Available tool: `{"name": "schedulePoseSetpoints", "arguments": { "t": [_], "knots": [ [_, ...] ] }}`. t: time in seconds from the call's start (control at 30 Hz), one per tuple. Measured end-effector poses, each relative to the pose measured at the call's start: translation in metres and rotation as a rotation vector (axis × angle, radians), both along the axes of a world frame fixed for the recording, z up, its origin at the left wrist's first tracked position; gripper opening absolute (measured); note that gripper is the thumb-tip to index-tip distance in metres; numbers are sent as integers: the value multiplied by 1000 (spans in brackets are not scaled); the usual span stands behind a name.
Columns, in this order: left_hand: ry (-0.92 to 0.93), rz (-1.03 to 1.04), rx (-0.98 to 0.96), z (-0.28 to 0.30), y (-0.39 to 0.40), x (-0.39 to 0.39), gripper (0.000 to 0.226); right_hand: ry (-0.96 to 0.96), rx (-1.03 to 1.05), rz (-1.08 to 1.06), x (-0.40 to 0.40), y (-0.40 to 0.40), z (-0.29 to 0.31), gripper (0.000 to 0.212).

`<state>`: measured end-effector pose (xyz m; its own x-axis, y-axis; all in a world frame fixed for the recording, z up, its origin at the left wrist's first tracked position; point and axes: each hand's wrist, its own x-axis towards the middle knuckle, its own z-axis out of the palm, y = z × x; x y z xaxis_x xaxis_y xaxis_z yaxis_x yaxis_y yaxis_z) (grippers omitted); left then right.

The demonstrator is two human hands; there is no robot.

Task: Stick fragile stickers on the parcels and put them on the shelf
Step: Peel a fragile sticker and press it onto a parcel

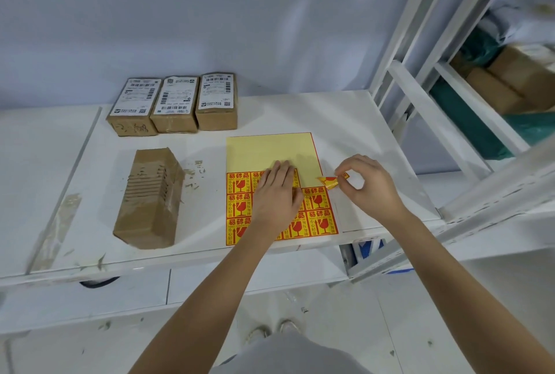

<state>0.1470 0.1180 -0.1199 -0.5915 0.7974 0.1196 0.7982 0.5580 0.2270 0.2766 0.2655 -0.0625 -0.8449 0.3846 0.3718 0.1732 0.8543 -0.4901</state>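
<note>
A yellow sticker sheet [270,150] lies on the white table [210,151], its lower part filled with red-and-yellow fragile stickers. My left hand [274,196] presses flat on the sheet. My right hand [365,186] pinches one peeled fragile sticker [329,182], curled, just off the sheet's right edge. A brown taped parcel [150,198] lies to the left of the sheet. Three labelled parcels [175,103] stand in a row at the back of the table.
A white metal shelf rack [420,79] rises at the right, holding cardboard boxes [510,79] and green bags. A wall runs behind the table. Tape scraps mark the table's left side. The table's front edge is near my body.
</note>
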Motion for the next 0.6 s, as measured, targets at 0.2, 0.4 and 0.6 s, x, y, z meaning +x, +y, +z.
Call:
{"name": "schedulePoseSetpoints", "arguments": {
  "t": [0.2, 0.4, 0.6],
  "knots": [
    [7, -14, -9, 2, 2, -2, 56, 47, -131, -34, 7, 0, 15, 11],
    [-97, -9, -4, 17, 12, -6, 52, 36, -355, -10, -1, -4, 34, 29],
    [-670, 134, 528, 72, 7, 0, 33, -6, -412, 68, -14, -7, 40, 33]
  ]
}}
